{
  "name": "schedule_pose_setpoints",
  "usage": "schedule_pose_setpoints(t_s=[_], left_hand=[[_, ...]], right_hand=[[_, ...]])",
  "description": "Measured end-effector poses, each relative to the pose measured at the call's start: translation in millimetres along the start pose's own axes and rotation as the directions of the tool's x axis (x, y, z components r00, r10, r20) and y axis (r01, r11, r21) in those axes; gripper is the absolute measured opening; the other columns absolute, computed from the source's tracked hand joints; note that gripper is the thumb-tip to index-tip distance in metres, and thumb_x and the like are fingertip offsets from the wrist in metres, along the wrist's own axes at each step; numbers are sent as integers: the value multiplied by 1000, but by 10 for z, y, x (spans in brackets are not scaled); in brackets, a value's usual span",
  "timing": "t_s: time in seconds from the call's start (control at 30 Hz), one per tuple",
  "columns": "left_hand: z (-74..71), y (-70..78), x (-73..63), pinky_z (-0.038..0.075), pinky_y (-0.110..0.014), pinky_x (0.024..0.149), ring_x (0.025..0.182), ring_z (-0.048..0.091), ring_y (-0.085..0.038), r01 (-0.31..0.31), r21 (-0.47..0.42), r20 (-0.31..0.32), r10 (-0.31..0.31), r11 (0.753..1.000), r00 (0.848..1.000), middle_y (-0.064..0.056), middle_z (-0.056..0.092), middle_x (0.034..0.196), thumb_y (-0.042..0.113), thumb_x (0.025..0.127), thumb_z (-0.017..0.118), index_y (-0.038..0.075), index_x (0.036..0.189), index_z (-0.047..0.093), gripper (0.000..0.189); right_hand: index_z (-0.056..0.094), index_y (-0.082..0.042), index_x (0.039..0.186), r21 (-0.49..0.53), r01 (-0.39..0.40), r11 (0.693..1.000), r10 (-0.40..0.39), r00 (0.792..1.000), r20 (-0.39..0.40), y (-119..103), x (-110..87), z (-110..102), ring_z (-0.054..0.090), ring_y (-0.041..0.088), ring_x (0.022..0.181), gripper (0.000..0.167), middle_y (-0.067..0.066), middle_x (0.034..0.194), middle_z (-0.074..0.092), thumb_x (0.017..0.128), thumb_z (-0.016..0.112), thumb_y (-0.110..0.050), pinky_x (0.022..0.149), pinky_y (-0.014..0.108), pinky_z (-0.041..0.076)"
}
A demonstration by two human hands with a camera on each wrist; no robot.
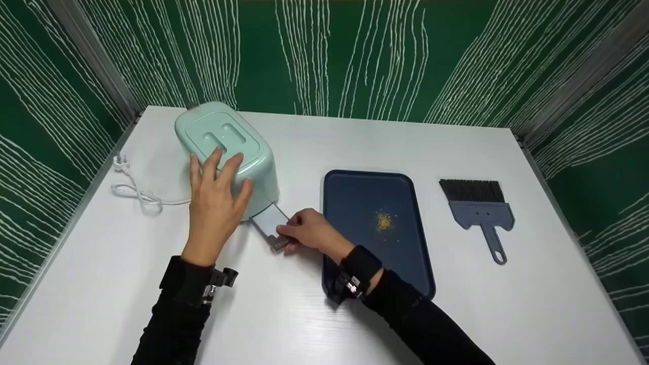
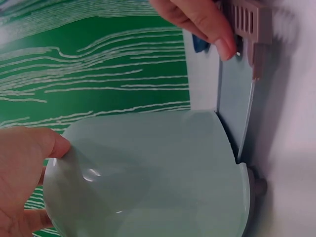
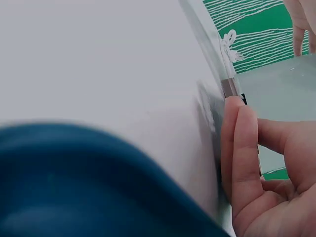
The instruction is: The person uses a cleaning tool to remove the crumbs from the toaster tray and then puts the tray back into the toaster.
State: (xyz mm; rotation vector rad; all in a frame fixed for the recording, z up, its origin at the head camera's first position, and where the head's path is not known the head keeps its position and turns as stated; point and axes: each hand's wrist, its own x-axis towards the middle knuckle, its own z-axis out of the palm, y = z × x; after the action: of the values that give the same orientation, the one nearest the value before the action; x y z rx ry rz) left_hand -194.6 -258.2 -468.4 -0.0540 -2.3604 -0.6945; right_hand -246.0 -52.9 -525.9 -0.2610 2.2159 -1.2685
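A mint-green toaster [image 1: 262,175] with a lid on top stands at the back left of the table. My left hand [image 1: 213,200] rests on the near end of its lid with spread fingers, the thumb near the edge. From the toaster's lower near end a thin metal crumb tray [image 1: 267,220] sticks out partway. My right hand [image 1: 314,233] pinches the brownish-grey handle [image 2: 253,22] of this crumb tray between thumb and fingers. How far the crumb tray reaches inside is hidden by the toaster's body.
Right of the toaster lies a navy serving tray [image 1: 355,203] holding a small heap of yellowish crumbs [image 1: 384,221]; my right forearm crosses its near left part. A hand brush [image 1: 479,213] lies farther right. The toaster's white cord [image 1: 144,195] and plug lie at the left.
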Motion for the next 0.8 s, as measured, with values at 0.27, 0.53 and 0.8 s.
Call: schedule_pose_setpoints(t_s=[0.27,0.53,0.8], left_hand=[[0,-7,2,23,-74,129,156,23,-65,15,4,11,-15,1000,1000,-28,51,158,29,102,71,11,142,66,44],[-2,-7,2,19,-70,132,156,26,-63,3,15,15,-3,1000,1000,-28,51,157,29,103,71,10,142,66,44],[8,-11,13,16,-68,134,155,31,-61,-15,27,6,15,1000,1000,-30,52,156,29,102,70,8,141,66,44]], right_hand=[[61,-7,94,106,-40,994,41,999,-8,-87,101,119,65,5,51,23,1,69,69,101,77,-21,51,17,55],[58,-8,91,208,-34,978,44,998,-43,-148,223,207,64,5,50,23,1,69,67,101,76,-17,51,17,54],[60,-7,88,222,21,975,1,995,-100,-170,293,265,64,5,49,23,0,67,66,102,75,-17,50,17,55]])
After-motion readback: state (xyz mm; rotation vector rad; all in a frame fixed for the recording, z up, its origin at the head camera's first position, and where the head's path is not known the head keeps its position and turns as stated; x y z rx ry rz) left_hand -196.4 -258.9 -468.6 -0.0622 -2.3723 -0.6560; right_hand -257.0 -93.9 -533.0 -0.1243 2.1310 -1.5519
